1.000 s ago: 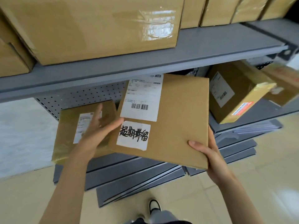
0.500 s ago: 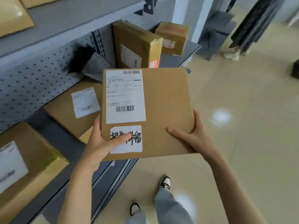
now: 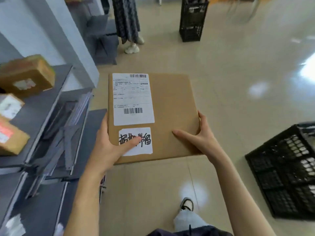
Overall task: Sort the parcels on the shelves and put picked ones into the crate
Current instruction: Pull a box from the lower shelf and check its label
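You held the flat parcel (image 3: 170, 116) at centre frame, left hand (image 3: 109, 147) and right hand (image 3: 199, 138) each clamping a near corner. Carried far-heavy, it could tip forward before reaching the crate (image 3: 286, 174) at right.

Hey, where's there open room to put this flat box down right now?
Both hands, left hand and right hand, grip the flat box. Bare floor lies between the near black crate and the far black crate. The shelf is crowded with parcels at its left.
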The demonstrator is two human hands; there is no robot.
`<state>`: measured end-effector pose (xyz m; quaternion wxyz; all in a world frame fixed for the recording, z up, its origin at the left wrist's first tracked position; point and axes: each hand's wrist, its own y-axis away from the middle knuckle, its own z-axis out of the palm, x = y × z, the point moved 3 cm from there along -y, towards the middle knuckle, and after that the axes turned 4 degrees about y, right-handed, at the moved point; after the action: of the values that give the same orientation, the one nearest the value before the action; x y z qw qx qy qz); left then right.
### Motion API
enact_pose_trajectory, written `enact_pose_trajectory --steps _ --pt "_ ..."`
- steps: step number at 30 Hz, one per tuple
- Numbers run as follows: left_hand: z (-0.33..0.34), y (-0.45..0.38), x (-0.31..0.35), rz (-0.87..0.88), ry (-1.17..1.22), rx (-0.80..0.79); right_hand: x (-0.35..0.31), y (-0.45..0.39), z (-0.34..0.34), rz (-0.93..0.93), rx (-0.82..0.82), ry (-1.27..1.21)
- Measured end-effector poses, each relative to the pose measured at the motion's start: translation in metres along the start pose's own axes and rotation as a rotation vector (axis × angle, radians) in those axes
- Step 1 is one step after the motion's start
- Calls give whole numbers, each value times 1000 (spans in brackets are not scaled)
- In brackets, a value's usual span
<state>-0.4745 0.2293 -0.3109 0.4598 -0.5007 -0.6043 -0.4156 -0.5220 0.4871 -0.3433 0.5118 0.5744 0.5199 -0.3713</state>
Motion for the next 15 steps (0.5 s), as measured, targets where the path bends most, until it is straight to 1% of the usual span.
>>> enact_pose_trajectory --steps 5,8,12,15 --pt "172 -63 42 85 49 -311 29 -6 -165 61 312 6" --pt "262 -82 61 132 63 -479 51 5 -242 99 475 -20" --pt "357 -103 81 160 21 -686 86 18 -311 171 647 -74" --pt "420 -126 82 140 -47 -783 113 22 -346 252 740 -97"
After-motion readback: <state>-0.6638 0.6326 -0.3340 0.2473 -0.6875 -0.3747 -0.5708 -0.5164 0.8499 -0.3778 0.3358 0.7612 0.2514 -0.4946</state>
